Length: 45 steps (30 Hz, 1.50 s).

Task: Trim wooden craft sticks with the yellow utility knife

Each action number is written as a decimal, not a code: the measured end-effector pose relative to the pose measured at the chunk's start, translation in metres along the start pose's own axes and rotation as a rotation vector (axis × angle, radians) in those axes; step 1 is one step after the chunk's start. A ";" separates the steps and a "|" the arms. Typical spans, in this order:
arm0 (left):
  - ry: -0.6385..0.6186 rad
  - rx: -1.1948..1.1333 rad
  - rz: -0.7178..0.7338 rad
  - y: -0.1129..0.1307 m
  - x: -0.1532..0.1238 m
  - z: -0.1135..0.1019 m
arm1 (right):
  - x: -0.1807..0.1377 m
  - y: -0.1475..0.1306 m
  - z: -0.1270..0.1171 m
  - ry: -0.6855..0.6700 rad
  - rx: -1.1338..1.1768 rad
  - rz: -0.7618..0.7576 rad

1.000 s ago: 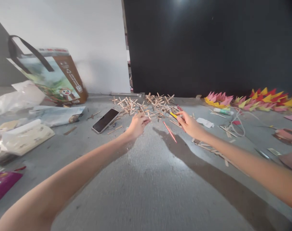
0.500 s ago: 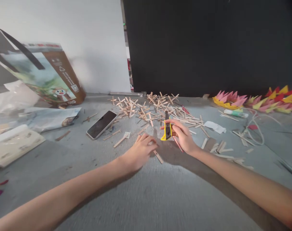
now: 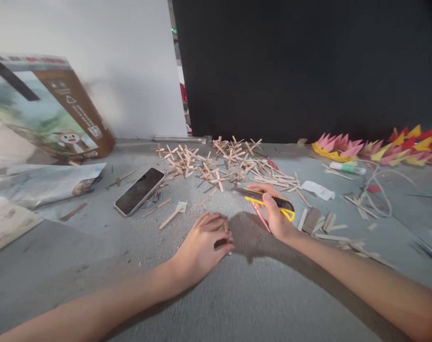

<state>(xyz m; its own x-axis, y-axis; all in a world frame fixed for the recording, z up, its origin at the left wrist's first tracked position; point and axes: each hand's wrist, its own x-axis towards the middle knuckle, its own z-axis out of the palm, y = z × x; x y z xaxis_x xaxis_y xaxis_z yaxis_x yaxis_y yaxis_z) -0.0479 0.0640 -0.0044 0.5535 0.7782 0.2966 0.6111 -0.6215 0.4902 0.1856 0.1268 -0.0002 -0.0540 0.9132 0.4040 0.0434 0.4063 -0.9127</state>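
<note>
My left hand (image 3: 204,244) rests low on the grey table with curled fingers. Its fingertips and thumb close around a small wooden stick (image 3: 230,253), mostly hidden beneath them. To its right, my right hand (image 3: 274,213) grips a yellow and black utility knife (image 3: 269,198), thumb on top. The knife's tip points left, above the table. A thin red stick (image 3: 261,218) shows just below the right hand; whether it is held or lying there I cannot tell. Beyond both hands spreads a heap of crossed wooden sticks (image 3: 219,164).
On the left lie a phone (image 3: 139,191), a plastic packet (image 3: 55,183) and a printed bag (image 3: 69,114). Loose wood strips (image 3: 330,223), a glue stick (image 3: 347,168), a white cord (image 3: 379,202) and pink-yellow folded paper pieces (image 3: 339,147) are on the right. A black panel (image 3: 290,71) stands behind.
The utility knife has swung from upright to nearly level, tip to the left. My left hand has moved slightly nearer me and closed over the stick. The view has shifted a little right.
</note>
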 end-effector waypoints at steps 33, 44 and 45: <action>0.019 -0.080 -0.210 -0.008 -0.004 0.002 | 0.011 -0.008 0.066 -0.634 0.884 0.371; -0.003 -0.045 -0.218 -0.005 -0.001 -0.002 | 0.012 -0.004 0.064 -0.639 0.864 0.370; -0.005 -0.043 -0.217 -0.005 -0.001 -0.002 | 0.011 -0.005 0.064 -0.638 0.863 0.372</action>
<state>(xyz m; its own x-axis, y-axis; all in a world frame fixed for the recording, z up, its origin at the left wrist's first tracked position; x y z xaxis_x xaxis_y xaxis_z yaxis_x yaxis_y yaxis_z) -0.0527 0.0661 -0.0054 0.4145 0.8929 0.1760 0.6915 -0.4347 0.5770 0.1207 0.1334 0.0045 -0.6904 0.6893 0.2196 -0.5256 -0.2694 -0.8069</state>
